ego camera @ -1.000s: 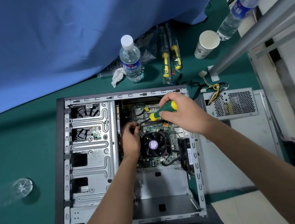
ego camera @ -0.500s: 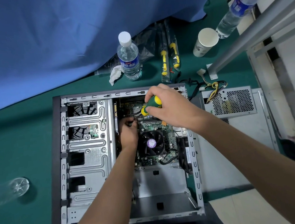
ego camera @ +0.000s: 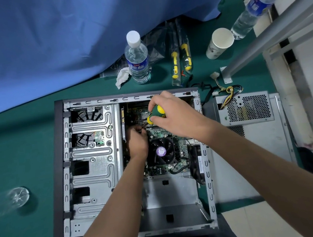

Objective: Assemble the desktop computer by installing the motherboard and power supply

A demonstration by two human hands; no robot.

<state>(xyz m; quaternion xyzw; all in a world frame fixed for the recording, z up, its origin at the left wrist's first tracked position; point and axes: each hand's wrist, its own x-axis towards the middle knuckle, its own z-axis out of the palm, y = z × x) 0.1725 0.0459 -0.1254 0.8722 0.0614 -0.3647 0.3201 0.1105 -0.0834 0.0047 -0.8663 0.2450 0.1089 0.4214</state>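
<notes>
The right hand has its grip curled round the green-and-yellow screwdriver, handle tilted, the shaft running down toward the upper left part of the motherboard. The left hand sits just beside the tip, fingers bent as if pinching something small there; whether it is a screw or a cable cannot be made out.

The motherboard lies inside the open computer case, its CPU fan just right of the left hand. The step in hand looks like fastening the board with a screw. The next move probably calls for seating the tip squarely in the screw head and turning while the left hand steadies it.

The power supply is not yet installed: it rests outside the case on a grey panel to the right, its wire bundle trailing over the green bench. Black cables inside the case crowd the work spot. Beyond the case stand a water bottle, a crumpled tissue, two bagged screwdrivers and a paper cup.
</notes>
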